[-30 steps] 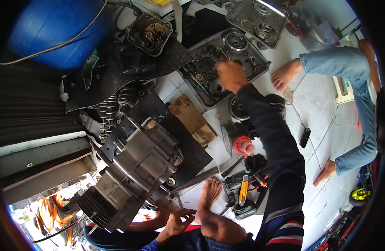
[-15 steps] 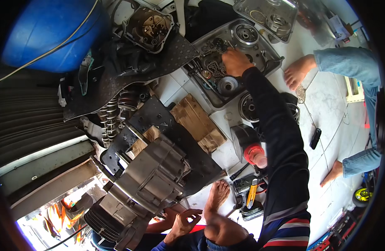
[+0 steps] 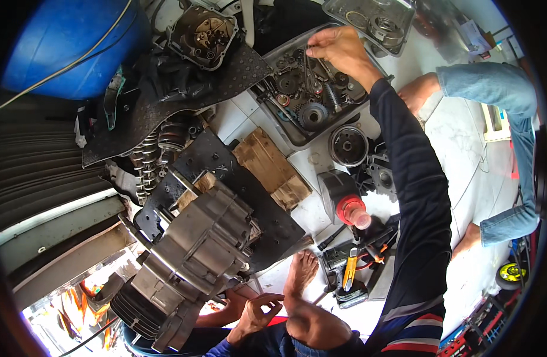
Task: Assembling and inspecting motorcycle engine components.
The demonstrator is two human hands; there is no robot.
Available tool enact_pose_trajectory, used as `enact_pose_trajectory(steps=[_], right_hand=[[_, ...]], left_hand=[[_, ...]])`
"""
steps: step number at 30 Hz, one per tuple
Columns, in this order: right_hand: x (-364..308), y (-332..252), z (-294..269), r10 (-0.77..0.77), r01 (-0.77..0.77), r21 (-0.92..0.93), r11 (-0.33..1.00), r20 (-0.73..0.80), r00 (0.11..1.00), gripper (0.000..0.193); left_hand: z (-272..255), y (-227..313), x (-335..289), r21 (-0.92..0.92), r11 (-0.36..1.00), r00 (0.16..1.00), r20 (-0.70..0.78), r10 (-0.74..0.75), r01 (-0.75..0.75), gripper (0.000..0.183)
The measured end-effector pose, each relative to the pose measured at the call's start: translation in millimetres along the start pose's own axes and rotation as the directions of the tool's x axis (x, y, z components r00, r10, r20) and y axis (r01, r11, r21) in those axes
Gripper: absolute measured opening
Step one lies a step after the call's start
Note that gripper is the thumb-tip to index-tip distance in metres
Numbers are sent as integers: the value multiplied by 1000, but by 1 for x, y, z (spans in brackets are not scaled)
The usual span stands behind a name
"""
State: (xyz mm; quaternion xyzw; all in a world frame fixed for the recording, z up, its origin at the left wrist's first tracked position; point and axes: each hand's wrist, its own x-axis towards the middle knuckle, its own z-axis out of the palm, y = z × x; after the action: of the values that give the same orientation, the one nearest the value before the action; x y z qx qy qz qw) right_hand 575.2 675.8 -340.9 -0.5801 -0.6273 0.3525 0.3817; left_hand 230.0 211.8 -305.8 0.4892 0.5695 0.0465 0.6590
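Note:
My right hand (image 3: 339, 52) is raised over the metal tray (image 3: 297, 140), its fingers pinched on a dark chain (image 3: 307, 74) that hangs down among the parts. Beneath it in the tray lie a toothed gear (image 3: 313, 116), a coil spring (image 3: 332, 96) and several small metal pieces. My left hand (image 3: 260, 313) hovers near my knee, fingers loosely curled and apart, holding nothing. Beside it stands a large grey engine block (image 3: 205, 238) with a finned cylinder (image 3: 137, 309), on a dark mat (image 3: 273, 241).
A wooden board (image 3: 270, 163) lies between engine and tray. Nearby are a round flywheel-like part (image 3: 348, 146), a red-topped container (image 3: 339, 196) and a yellow-handled cutter (image 3: 349, 271). A blue drum (image 3: 77, 47) stands at far left. Another person's bare foot (image 3: 419, 92) is right of the tray.
My right hand has risen from the tray's parts and lifted the chain, which lay heaped there before. The view has shifted slightly. My left hand stays near my knee.

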Motion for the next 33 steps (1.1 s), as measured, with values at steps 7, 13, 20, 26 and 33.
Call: enact_pose_trajectory(steps=[7,13,20,26,33], right_hand=[[-9,-51,-14,-102,90,-146,985,-75,992,22],[-13,-71,-21,-174,136,-344,929,-80,981,23],[-22,-120,-49,-281,226,-351,909,-116,953,12],[-45,-209,-95,-881,868,148,474,93,465,11],[-137,-394,-113,-276,219,-720,659,40,960,11]], left_hand=[[2,1,-4,12,996,996,-8,94,-94,23],[5,11,-8,36,988,989,-5,149,-149,24],[2,40,-19,12,973,973,-37,230,-230,26],[-7,77,-52,52,897,892,-98,442,-439,28],[-20,115,-112,128,687,669,-155,726,-716,27]])
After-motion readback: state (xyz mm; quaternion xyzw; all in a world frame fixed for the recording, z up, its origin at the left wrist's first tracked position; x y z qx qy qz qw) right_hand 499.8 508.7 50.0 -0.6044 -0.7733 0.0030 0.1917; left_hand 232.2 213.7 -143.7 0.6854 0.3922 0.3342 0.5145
